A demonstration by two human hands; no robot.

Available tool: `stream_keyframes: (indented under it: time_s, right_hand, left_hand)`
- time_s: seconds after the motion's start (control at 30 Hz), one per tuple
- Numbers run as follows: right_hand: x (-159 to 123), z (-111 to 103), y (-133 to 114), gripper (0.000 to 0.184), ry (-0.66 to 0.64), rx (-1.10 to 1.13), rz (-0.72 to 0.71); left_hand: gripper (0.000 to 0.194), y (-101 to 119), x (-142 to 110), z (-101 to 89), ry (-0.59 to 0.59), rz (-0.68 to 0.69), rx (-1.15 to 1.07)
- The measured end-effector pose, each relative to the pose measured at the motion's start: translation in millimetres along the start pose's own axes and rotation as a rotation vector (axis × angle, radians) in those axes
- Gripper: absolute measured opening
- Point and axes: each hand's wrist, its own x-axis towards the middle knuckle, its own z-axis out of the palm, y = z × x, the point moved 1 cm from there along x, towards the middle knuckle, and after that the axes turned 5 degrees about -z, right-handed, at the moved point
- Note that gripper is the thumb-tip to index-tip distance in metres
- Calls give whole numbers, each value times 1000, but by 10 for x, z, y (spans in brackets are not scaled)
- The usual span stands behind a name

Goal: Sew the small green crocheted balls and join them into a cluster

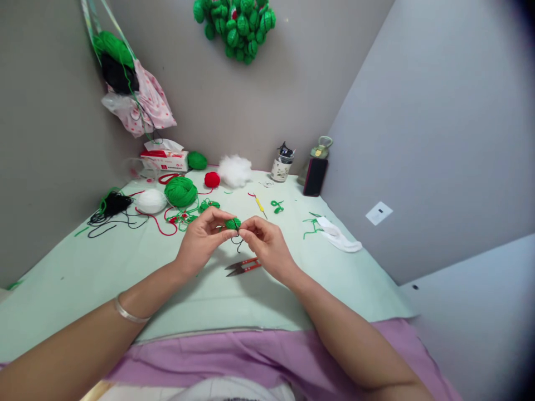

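My left hand pinches a small green crocheted piece between thumb and fingers, above the middle of the table. A strand of black yarn crosses the piece and dangles beneath it in a loose curl. My right hand is closed at the piece's right side, thumb and fingertips pressed together on the black yarn; whether a needle is among them is too small to tell. Red-handled thread snips lie on the table, partly behind my right hand.
Green yarn, white yarn, red yarn and black strands lie left and back. White stuffing, a yellow crochet hook, a jar and a phone are farther right. White cloth lies at right.
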Motion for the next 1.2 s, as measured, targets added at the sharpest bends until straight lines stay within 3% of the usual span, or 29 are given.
stream_keyframes:
  time_s: [0.13, 0.33, 0.5, 0.7, 0.83, 0.93, 1.03, 1.13, 1.2]
  right_hand:
    - [27, -24, 20, 21, 11, 35, 49]
    - [69, -51, 61, 22, -24, 127, 171]
    - [54, -37, 73, 20, -40, 203, 118]
    - [-11, -63, 52, 8, -57, -274, -86]
    - [-21, -76, 37, 9, -68, -558, -212]
    - [-2, -90, 25, 12, -43, -612, -264]
    - [46, -156, -9, 14, 28, -392, -224]
    - [107, -283, -59, 20, 109, 13, -65]
    - [142, -375, -89, 28, 79, 250, 49]
  left_hand:
    - [34, 16, 1, -2, 6, 17, -8]
    - [27, -20, 18, -27, 7, 71, 90]
    - [22, -58, 21, -13, -45, 100, 171]
    - [32, -68, 13, -5, -40, 94, 254]
    - [18, -86, 8, -1, -116, 111, 349]
    - [14, -90, 7, 6, -179, 96, 387]
    - [17, -82, 7, 9, -212, 50, 381]
    - [24, -71, 4, 14, -234, -14, 340]
    - [25, -69, -1, 22, -272, -48, 308]
